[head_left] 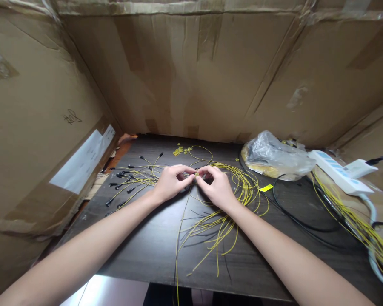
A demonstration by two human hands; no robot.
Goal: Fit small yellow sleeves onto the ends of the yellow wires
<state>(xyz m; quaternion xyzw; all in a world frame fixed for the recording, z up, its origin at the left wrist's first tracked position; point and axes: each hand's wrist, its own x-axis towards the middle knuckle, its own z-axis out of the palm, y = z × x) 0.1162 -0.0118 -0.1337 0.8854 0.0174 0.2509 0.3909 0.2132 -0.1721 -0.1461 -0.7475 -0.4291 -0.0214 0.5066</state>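
My left hand (173,182) and my right hand (214,185) meet at the middle of the dark table, thumbs and fingertips pinched close together. Between them shows a small yellow piece (196,174), pinched by my right fingertips. What my left fingertips hold is too small to make out. A bundle of yellow wires (247,187) curves around beside my right hand, its loose ends spread below. Left of my left hand lie thin yellow wires with black connectors (130,190). One yellow wire (177,255) hangs down over the table's front edge.
Small yellow pieces (178,150) lie behind the hands. A plastic bag (274,155), yellow tag (266,188), black cable (293,219), white power strip (338,172) and more yellow wires (354,225) are at right. Cardboard walls (185,76) surround the table (140,250).
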